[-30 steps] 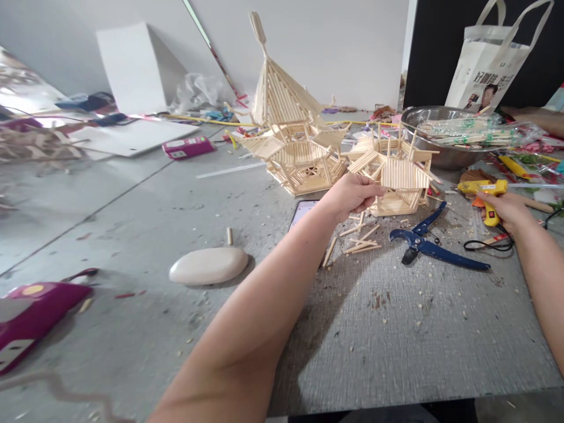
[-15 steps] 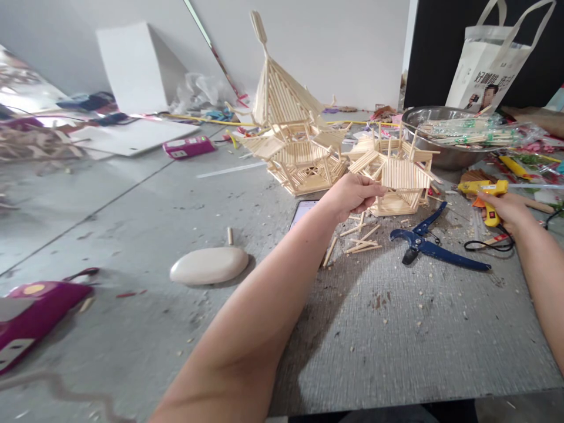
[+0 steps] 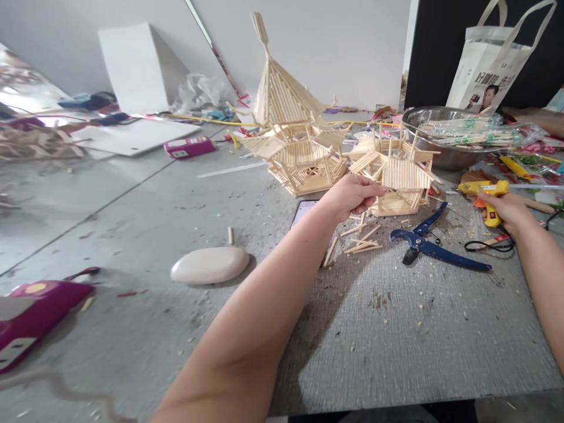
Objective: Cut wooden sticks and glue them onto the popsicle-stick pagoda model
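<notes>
Head view: left hand [image 3: 356, 192] pinches fingertips together against low stick model [image 3: 405, 174], anything between them unclear; right hand [image 3: 511, 211] grips yellow glue gun [image 3: 484, 187]. Model sits well in from table's [image 3: 423, 346] near edge; likely light, stiff, brittle, best held by base [image 3: 399, 207].

The smaller stick pavilion [image 3: 403, 175] stands at the left hand's [image 3: 355, 197] fingertips, blocking the way forward, with a steel bowl [image 3: 440, 157] behind. Open blue pipe cutters [image 3: 423, 245] obstruct the low path toward the yellow glue gun [image 3: 482, 188] in the right hand [image 3: 509, 212]; a hand could pass above them. Cut sticks [image 3: 361, 247] clutter the tabletop [image 3: 409, 352] below the left hand; nearer, between both forearms, a broad passage holds only small chips.
</notes>
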`<state>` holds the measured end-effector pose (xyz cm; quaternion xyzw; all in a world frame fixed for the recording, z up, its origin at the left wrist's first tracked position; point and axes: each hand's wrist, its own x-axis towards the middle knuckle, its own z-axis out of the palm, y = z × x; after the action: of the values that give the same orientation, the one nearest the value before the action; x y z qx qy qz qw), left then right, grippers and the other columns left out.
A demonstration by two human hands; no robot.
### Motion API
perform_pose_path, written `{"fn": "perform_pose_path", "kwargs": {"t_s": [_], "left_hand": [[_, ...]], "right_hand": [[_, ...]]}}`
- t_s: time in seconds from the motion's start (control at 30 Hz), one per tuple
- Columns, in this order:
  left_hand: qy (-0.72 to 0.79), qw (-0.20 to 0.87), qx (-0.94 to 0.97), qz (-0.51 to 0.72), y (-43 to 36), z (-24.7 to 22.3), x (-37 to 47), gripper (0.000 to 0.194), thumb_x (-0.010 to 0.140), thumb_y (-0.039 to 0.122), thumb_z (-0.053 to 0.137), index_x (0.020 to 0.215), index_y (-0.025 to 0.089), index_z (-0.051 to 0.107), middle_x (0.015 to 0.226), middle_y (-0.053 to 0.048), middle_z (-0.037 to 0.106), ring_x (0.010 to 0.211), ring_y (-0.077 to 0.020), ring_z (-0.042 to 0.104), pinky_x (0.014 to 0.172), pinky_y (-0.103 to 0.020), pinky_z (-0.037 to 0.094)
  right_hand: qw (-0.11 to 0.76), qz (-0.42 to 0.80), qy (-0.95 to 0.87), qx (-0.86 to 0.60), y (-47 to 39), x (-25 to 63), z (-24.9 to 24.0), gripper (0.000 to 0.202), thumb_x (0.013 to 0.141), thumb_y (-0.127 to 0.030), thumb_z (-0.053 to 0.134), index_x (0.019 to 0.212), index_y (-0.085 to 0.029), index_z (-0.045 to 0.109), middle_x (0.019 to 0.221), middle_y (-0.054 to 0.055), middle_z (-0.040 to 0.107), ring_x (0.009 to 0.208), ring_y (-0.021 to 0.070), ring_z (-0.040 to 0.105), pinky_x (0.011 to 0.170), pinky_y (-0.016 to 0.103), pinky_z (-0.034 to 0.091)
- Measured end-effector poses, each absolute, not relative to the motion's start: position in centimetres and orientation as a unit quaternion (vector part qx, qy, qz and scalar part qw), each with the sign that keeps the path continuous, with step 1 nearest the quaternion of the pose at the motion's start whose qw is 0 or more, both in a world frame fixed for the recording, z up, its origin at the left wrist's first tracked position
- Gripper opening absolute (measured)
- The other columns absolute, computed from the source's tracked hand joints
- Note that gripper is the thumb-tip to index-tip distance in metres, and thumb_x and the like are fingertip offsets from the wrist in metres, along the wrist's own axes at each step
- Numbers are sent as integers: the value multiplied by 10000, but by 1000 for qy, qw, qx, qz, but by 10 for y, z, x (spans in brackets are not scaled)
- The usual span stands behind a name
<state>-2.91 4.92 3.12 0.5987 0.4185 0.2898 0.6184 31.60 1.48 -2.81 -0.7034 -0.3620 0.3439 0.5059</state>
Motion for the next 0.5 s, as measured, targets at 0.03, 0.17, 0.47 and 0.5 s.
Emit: {"fn": "perform_pose_path", "kwargs": {"t_s": [0.03,0.17,0.47,0.5], "left_hand": [[421,618,597,291,49,32,-29,206,813,176,568,621,129,513,345,72,407,263,4,279,341,-222,89],[418,616,600,291,50,31,-29,195,810,187,574,633,124,522,356,69,408,269,4,275,343,-220,94],[425,618,592,293,51,30,-29,199,815,162,564,626,122,518,358,65,420,258,7,281,339,-217,89],[429,617,591,292,50,31,-29,201,818,158,558,625,122,516,354,66,417,255,5,281,340,-219,88]], "right_hand": [[506,344,-362,-703,15,316,-28,160,670,-213,685,677,-146,540,434,-51,517,309,86,449,279,185,368],[507,347,-363,-700,14,316,-28,168,663,-220,690,683,-149,539,440,-48,524,309,87,452,284,187,376],[499,340,-362,-710,15,317,-29,199,652,-260,706,684,-146,546,444,-41,523,313,85,462,293,178,377],[498,340,-361,-711,15,317,-29,197,654,-259,705,686,-145,547,443,-40,522,315,86,465,296,179,380]]}}
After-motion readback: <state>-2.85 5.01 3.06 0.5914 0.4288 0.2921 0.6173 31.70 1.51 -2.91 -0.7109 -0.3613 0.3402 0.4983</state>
